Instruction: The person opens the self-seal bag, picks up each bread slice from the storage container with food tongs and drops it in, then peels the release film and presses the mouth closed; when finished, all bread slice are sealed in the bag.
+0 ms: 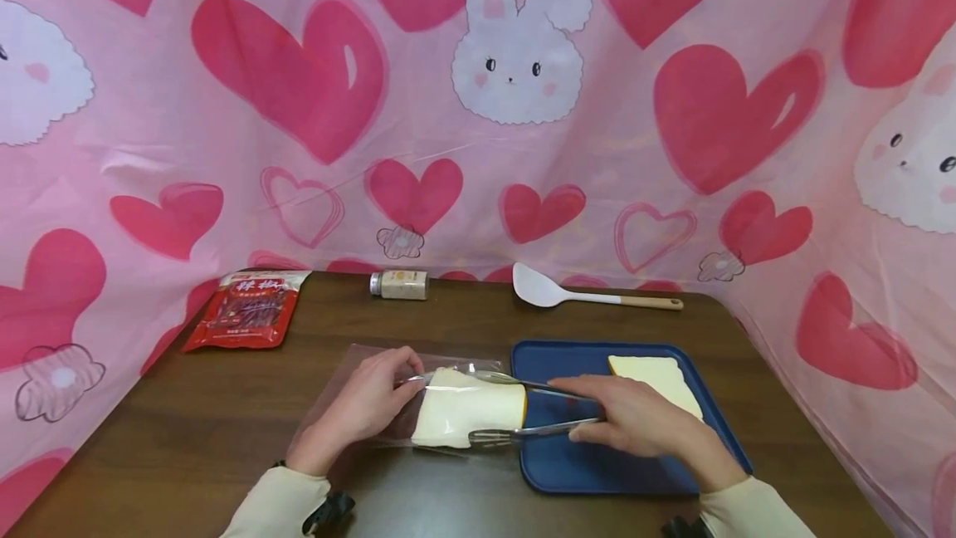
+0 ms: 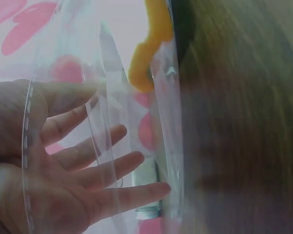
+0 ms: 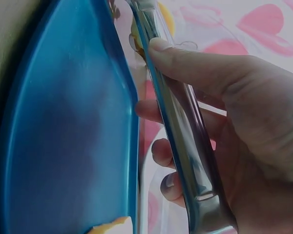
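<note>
My left hand pinches the edge of a clear plastic bag between thumb and forefinger; the other fingers spread out under the film in the left wrist view. A white slice of bread with a yellow-brown crust lies inside the bag, its right end by the bag's mouth. My right hand holds metal tongs, thumb on one arm and fingers on the other. The tongs' arms straddle the slice's far and near edges, their tips reaching into the bag.
A blue tray on the right bears another slice of bread. At the back of the wooden table lie a red packet, a seasoning jar and a white spatula. Pink printed cloth hangs behind.
</note>
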The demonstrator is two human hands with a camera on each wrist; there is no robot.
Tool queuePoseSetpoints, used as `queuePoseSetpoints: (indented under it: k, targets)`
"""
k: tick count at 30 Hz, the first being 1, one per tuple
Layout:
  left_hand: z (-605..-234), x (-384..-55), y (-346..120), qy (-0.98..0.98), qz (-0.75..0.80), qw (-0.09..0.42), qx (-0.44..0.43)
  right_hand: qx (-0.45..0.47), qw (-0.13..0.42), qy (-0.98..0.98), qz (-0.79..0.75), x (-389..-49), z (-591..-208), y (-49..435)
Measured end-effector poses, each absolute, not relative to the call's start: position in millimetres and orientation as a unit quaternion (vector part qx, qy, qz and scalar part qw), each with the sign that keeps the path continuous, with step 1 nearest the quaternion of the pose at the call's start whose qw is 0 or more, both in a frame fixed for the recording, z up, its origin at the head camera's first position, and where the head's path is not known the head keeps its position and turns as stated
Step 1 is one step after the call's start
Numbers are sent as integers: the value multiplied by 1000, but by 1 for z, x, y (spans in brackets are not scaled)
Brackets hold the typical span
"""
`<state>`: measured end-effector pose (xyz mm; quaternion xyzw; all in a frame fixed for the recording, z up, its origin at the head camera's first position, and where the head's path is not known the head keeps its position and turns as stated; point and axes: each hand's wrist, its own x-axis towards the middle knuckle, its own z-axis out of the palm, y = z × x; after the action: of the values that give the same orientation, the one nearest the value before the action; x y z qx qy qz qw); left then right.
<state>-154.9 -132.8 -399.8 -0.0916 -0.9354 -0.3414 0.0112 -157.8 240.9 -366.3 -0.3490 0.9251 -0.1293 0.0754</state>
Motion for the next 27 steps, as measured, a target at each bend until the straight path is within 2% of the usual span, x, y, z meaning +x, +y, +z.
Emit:
queuePoseSetpoints:
  k: [14, 21, 27]
  targets:
    - [-399, -155, -123, -940, -323, 14, -105, -333, 75, 932, -121, -161, -371, 233]
    - [-399, -160, -115, -944, -295, 57, -136, -331, 66, 934, -118, -158, -370, 232]
    - [-398, -161, -117, -940, -305, 66, -137, -331, 45, 937, -100, -157, -369, 232]
